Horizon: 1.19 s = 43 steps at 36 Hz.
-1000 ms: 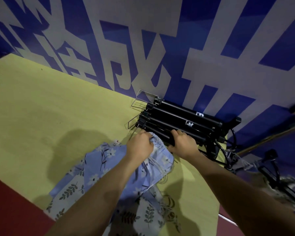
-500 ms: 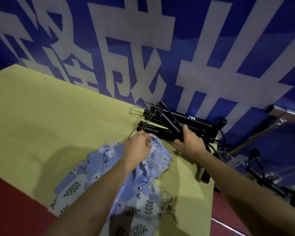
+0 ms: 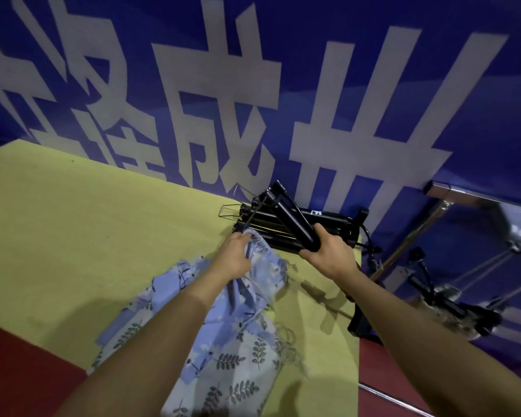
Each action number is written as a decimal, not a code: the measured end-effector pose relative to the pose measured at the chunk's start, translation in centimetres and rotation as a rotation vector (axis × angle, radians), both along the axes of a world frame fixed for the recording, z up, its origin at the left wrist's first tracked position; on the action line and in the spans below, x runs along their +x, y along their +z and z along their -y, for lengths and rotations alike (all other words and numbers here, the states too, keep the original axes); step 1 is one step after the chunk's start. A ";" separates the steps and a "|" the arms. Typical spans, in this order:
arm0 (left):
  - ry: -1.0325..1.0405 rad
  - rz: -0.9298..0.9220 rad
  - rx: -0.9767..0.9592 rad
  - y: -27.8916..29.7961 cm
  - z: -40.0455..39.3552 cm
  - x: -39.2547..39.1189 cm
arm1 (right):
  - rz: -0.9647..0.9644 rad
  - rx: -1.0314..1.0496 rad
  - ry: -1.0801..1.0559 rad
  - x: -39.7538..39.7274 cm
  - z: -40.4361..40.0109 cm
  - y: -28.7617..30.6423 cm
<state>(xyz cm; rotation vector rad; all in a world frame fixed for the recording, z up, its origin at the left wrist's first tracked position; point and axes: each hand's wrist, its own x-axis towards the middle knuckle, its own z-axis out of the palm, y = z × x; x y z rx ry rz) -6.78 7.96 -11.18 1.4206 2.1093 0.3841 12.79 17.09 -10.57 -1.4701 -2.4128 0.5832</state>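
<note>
A pale blue flowered garment point(image 3: 247, 299) lies bunched on the yellow table point(image 3: 88, 236). My left hand point(image 3: 234, 257) grips its gathered elastic waistband at the top. A stack of black hangers with metal wire clips point(image 3: 271, 224) lies against the wall at the table's far right. My right hand point(image 3: 328, 254) grips one black hanger point(image 3: 292, 218) by its lower end and holds it tilted up above the stack.
A blue wall point(image 3: 343, 85) with large white characters rises right behind the table. Past the table's right edge stand metal rails and black stands point(image 3: 439, 293). Red floor point(image 3: 18, 371) shows at lower left.
My right hand has lifted one black hanger off the stack and tilted it upward. My left hand has kept its hold on the waistband.
</note>
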 end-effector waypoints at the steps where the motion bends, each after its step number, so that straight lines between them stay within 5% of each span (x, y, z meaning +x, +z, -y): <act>1: -0.036 -0.004 -0.023 0.3 0.2 0.1 | -0.009 0.009 0.004 0.1 0.3 0.2; 9: 0.034 0.016 0.048 0.8 1.6 0.7 | -0.111 0.058 -0.023 1.5 2.7 1.9; 24: -0.073 0.002 0.057 3.4 3.7 -0.1 | 0.214 0.060 0.144 3.5 6.2 0.5; 37: -0.240 -0.286 0.015 4.8 4.8 -0.7 | 0.513 0.399 0.363 -1.1 5.4 1.7; 43: -0.267 -0.219 0.131 4.9 3.9 1.0 | 0.591 0.591 0.480 -2.6 5.1 2.7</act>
